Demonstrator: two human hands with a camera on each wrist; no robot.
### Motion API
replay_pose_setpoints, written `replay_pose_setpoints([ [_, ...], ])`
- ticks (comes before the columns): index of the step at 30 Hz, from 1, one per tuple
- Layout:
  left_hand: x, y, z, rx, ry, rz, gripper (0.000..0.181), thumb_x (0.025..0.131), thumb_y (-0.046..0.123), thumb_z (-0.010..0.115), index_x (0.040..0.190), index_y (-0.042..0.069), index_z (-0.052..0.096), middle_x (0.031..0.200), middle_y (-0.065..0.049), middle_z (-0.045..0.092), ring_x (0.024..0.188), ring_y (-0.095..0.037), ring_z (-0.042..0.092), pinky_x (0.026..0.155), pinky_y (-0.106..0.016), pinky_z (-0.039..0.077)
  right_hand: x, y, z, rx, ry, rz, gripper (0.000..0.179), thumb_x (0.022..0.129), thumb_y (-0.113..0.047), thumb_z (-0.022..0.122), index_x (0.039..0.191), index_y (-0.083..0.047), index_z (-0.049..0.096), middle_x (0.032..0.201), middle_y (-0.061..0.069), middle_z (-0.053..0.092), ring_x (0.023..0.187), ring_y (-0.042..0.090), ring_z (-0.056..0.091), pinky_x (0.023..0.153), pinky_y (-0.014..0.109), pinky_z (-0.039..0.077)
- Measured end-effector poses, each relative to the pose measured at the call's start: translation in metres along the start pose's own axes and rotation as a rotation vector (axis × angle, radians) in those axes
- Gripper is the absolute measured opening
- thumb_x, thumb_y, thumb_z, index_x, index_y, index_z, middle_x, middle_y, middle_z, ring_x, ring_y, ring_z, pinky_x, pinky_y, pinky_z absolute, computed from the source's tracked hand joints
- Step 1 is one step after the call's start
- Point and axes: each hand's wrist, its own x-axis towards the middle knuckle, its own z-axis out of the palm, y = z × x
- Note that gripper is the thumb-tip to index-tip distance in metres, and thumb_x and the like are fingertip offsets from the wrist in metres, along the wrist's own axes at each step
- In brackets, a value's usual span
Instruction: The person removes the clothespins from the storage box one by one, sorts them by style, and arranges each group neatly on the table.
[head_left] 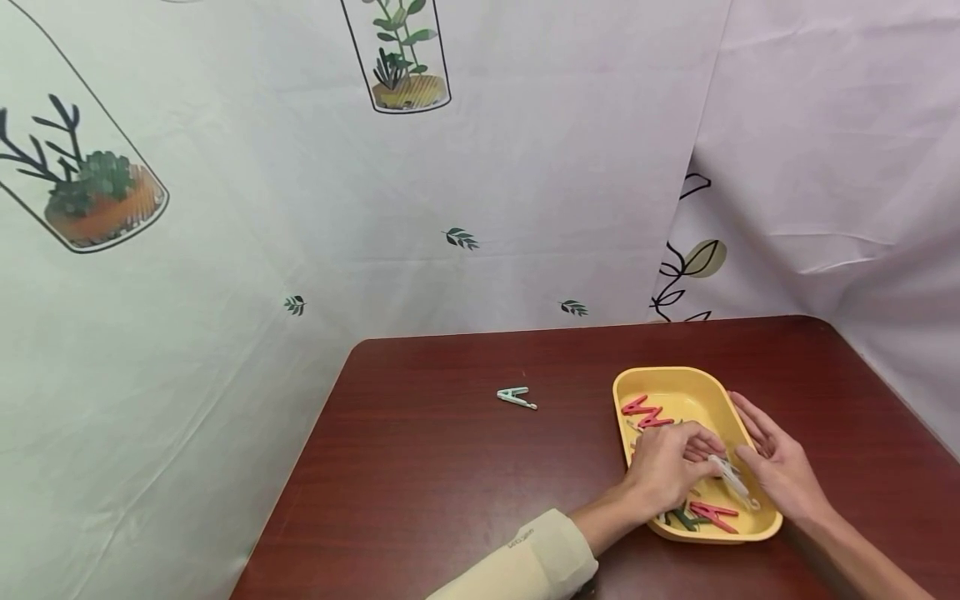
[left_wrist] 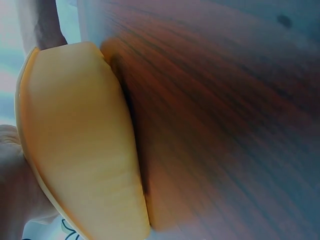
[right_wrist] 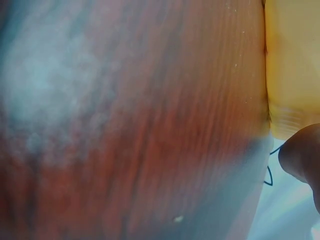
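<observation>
A yellow plastic tray [head_left: 678,377] holds several clothespins, among them a red clothespin [head_left: 714,515] near its front end and a red clothespin [head_left: 636,406] toward the back left. My left hand [head_left: 667,467] reaches in over the left rim and pinches a white clothespin [head_left: 733,482] between thumb and fingers, above the tray's floor. On the right side, my right hand [head_left: 787,473] holds the tray by its wall, fingers along the outside and thumb at the rim. Apart from the tray, a pale green clothespin [head_left: 516,397] lies on the table.
The dark red-brown wooden table [head_left: 420,467] extends left of the tray. A pale cloth backdrop [head_left: 525,183] with plant prints hangs behind it. In the left wrist view the tray's outer wall [left_wrist: 80,135] fills the left part.
</observation>
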Motion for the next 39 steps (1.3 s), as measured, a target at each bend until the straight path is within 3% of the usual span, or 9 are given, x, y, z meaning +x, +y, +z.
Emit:
replay_pose_setpoints([
  [9, -0.001, -0.002, -0.004, 0.052, 0.050, 0.077, 0.021, 0.084, 0.023, 0.091, 0.101, 0.023, 0.080, 0.092, 0.019, 0.079, 0.077, 0.025, 0.058, 0.073, 0.003, 0.041, 0.000, -0.001, 0.000, -0.008, -0.004, 0.022, 0.070, 0.098, 0.023, 0.048, 0.163, 0.005, 0.031, 0.152, -0.022, 0.048, 0.127, -0.012, 0.054, 0.094, 0.007, 0.048],
  [22, 0.001, -0.002, -0.007, 0.057, 0.037, 0.061, 0.019, 0.083, 0.026, 0.092, 0.099, 0.025, 0.081, 0.089, 0.020, 0.078, 0.075, 0.026, 0.057, 0.073, 0.002, 0.041, 0.000, 0.000, -0.001, -0.033, 0.000, 0.032, 0.071, 0.098, 0.022, 0.049, 0.164, 0.004, 0.030, 0.153, -0.021, 0.047, 0.127, -0.014, 0.053, 0.094, 0.007, 0.047],
  [29, 0.002, -0.004, -0.015, -0.047, 0.034, 0.018, 0.017, 0.085, 0.019, 0.090, 0.099, 0.021, 0.082, 0.089, 0.016, 0.079, 0.075, 0.024, 0.059, 0.073, 0.000, 0.045, 0.000, 0.000, -0.001, -0.096, 0.011, 0.055, 0.070, 0.099, 0.019, 0.051, 0.165, 0.002, 0.030, 0.155, -0.019, 0.044, 0.126, -0.016, 0.051, 0.092, 0.006, 0.048],
  [33, 0.002, -0.009, -0.021, -0.120, 0.043, 0.004, 0.016, 0.086, 0.016, 0.090, 0.099, 0.017, 0.081, 0.090, 0.012, 0.080, 0.074, 0.023, 0.059, 0.066, -0.002, 0.048, 0.000, 0.000, 0.000, -0.085, 0.014, 0.062, 0.071, 0.099, 0.020, 0.051, 0.164, 0.004, 0.029, 0.156, -0.018, 0.043, 0.126, -0.017, 0.051, 0.093, 0.006, 0.047],
  [39, 0.000, -0.016, -0.029, -0.266, 0.064, -0.002, 0.016, 0.086, 0.010, 0.088, 0.100, 0.011, 0.080, 0.093, 0.007, 0.081, 0.078, 0.018, 0.064, 0.069, -0.006, 0.053, 0.001, 0.000, 0.000, -0.068, 0.010, 0.089, 0.072, 0.100, 0.018, 0.051, 0.166, -0.001, 0.030, 0.155, -0.021, 0.043, 0.124, -0.016, 0.052, 0.087, 0.008, 0.052],
])
